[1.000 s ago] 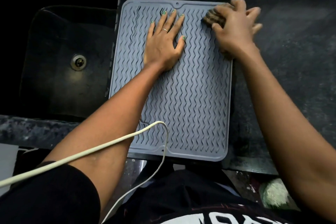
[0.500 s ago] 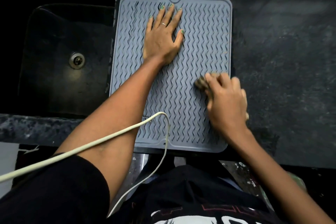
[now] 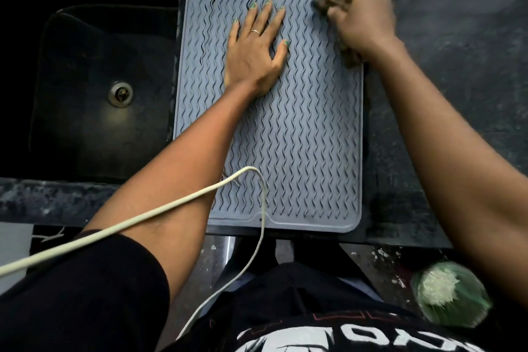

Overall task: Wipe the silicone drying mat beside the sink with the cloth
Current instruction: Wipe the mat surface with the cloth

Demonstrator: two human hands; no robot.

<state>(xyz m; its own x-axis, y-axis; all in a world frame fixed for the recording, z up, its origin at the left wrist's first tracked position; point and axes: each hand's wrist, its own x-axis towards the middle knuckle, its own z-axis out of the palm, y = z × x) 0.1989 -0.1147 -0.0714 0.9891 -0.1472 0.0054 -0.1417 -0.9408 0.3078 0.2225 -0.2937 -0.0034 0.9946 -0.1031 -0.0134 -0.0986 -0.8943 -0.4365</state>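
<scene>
- Grey silicone, ribbed with wavy ridges, makes up the drying mat (image 3: 300,128), which is seen in the head view lying flat on the dark stone counter (image 3: 457,66), just right of the black sink (image 3: 94,88); its near edge reaches the counter's front lip.
- The left hand (image 3: 255,50) is laid open and flat, palm down with fingers spread, on the far-left part of the mat, so the mat is pinned in place.
- The right hand (image 3: 361,13) is closed around a bunched brownish cloth (image 3: 324,4), which is pressed onto the mat's far-right corner; the hand is blurred, so a wiping stroke is judged to be under way.
- A white cable (image 3: 160,211) is draped over the left forearm and hangs across the mat's near edge.
- Risks are judged as follows: the cable could be caught by a stroke drawn toward the near edge; the mat could be dragged off the front lip if the left palm's pressure is eased; the strip under the left hand could be left unwiped unless that hand is shifted.
</scene>
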